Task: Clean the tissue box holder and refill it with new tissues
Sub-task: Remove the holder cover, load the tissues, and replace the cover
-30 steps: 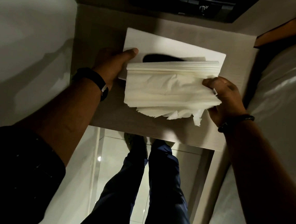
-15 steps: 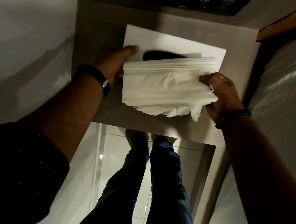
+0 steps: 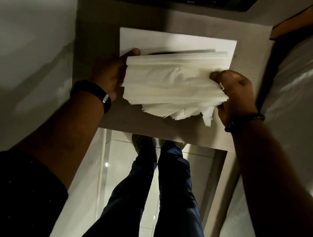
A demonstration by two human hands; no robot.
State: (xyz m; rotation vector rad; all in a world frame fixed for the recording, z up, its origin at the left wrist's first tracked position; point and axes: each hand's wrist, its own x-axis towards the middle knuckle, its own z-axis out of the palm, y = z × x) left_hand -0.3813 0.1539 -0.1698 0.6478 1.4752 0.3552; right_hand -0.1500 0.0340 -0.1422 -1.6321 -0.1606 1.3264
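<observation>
A thick stack of white tissues is held between both hands just above the bedside table. My left hand grips its left end, thumb pointing up along the edge. My right hand pinches the right end, where loose sheets hang crumpled below. Behind the stack lies the white tissue box holder, flat on the table, its dark oval slot mostly hidden by the tissues.
The wooden bedside table fills the niche between a pale wall on the left and a bed with white sheets on the right. A dark device sits at the table's far edge. My legs and the tiled floor show below.
The tissue stack and both hands have shifted slightly up and left over the holder, covering more of its slot. My right hand's grip has crumpled the sheets further.
</observation>
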